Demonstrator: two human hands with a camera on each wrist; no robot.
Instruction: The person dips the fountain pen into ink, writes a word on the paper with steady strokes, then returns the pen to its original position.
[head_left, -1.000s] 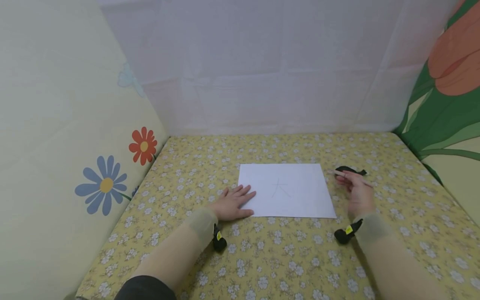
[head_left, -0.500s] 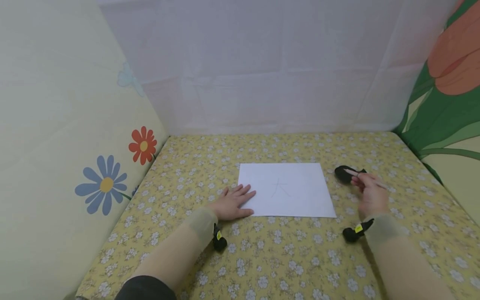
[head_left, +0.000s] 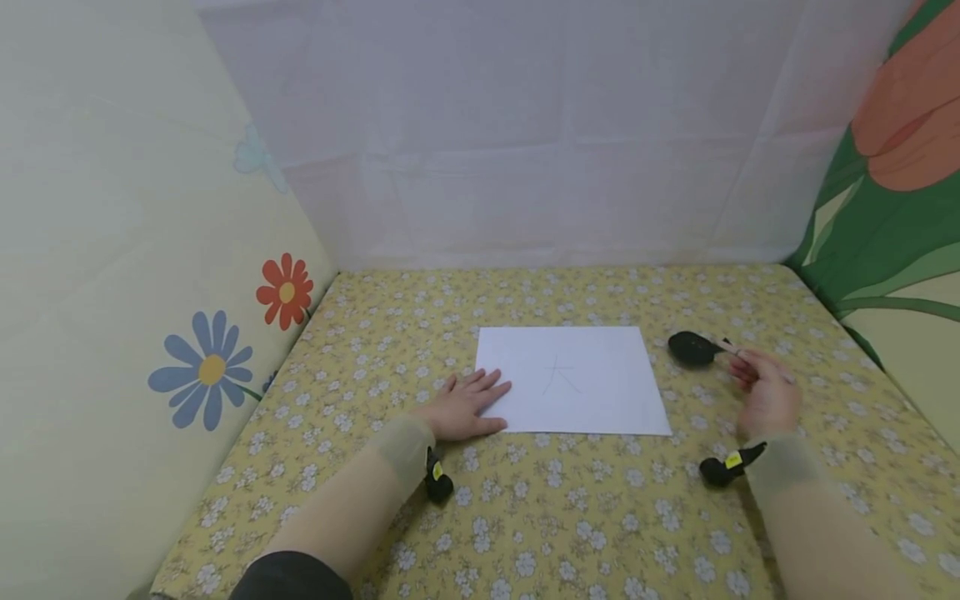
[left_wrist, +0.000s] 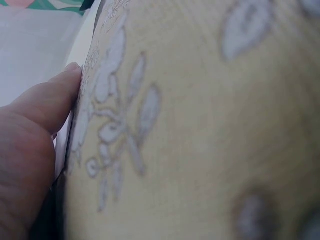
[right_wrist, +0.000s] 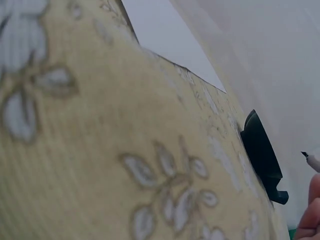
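My left hand lies with fingers spread on the lower left corner of a white sheet of paper. The sheet bears a faint, thin-lined character 大 near its middle. To the right of the paper, my right hand holds a slim pale pen between thumb and fingers. The pen's dark pointed tip shows in the right wrist view; most of its shaft is hidden by the hand. Just left of that hand sits a small black oval object with a short tail. Its kind is unclear.
A yellow flowered cloth covers the table. Behind it hangs a white sheet. Panels with painted flowers stand at both sides, the left panel and the right panel. A black camera strap circles each wrist.
My right hand has moved to the right with the pen, away from the paper and past the black oval object, which now shows more fully. The left hand stays put.
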